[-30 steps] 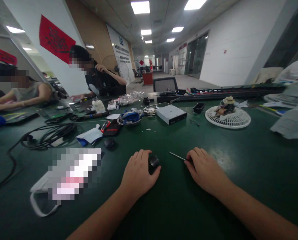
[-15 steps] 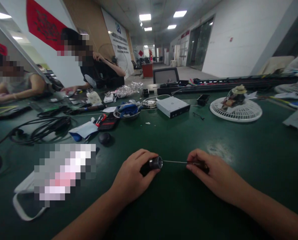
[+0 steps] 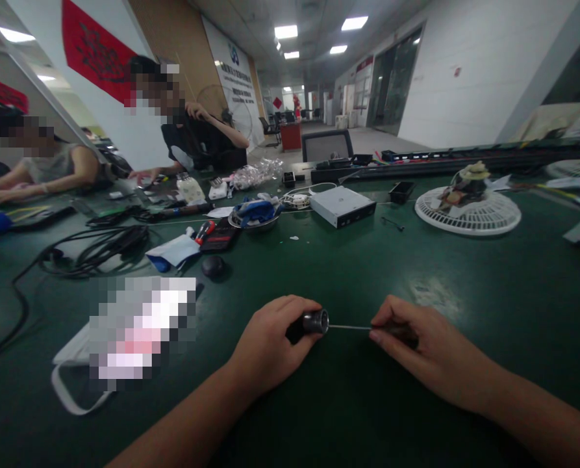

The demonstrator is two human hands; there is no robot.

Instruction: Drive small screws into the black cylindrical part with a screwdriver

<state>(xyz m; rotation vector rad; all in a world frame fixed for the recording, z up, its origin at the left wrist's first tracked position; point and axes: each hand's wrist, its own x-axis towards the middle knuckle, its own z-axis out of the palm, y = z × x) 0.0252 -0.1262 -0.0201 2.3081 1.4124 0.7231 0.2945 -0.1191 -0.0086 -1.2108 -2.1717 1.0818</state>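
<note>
My left hand (image 3: 275, 338) is closed around a short black flashlight-like cylinder (image 3: 315, 322), its shiny open metal end turned to the right. Pinched in my right hand (image 3: 411, 338) is a screwdriver (image 3: 351, 327), whose handle is mostly hidden by my fingers. Its thin shaft runs level to the left and reaches the rim of the cylinder; whether the tip goes inside I cannot tell. Both hands are low over the green tabletop (image 3: 358, 403).
Left of my hands lie a blurred-out flat object with a white strap (image 3: 75, 403) and a black mouse (image 3: 214, 266). Farther back are a bowl with blue cloth (image 3: 254, 214), a grey disc drive (image 3: 342, 205) and a white fan grille (image 3: 467, 211). Two people sit at the far left.
The whole view has shifted, so things appear a little farther right. Both hands, with the cylinder and screwdriver, sit slightly lower and farther right. A little less of the shaft shows between them.
</note>
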